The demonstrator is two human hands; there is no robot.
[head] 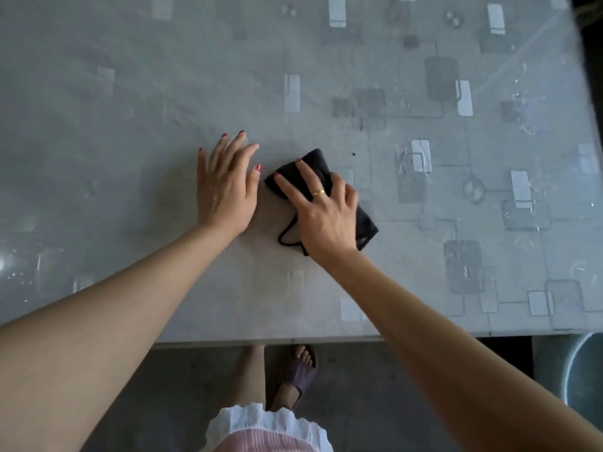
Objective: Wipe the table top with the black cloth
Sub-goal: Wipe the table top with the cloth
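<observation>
**Right hand flat on the black cloth, left hand beside it**

We see the black cloth [365,223] lying folded a little below the middle of the frame, on the grey patterned tabletop [130,93]. Our right hand [326,220] lies on top of it, palm down, fingers spread and mostly straight, pressing the cloth to the surface rather than closing round it; so this grip is apart, with nothing pinched. A gold ring [318,192] shows on one finger. The cloth sticks out past the fingertips toward the upper left and past the heel of the hand toward the lower right, and a thin black loop of its edge curls out on the thumb side.

Just to the left of the cloth, our left hand [225,190] rests flat on the tabletop, fingers straight and slightly fanned, thumb near the cloth's left corner; we cannot tell whether they touch. This grip too is apart and holds nothing.

The tabletop fills most of the frame, printed with pale and dark rectangles joined by thin lines, glossier toward the right. Its near edge runs across the lower part of the frame. Below it we see the floor [163,386], a foot in a dark sandal [298,373], a white frilled hem [261,419], and at the lower right edge part of a round pale-blue bucket [584,370].
</observation>
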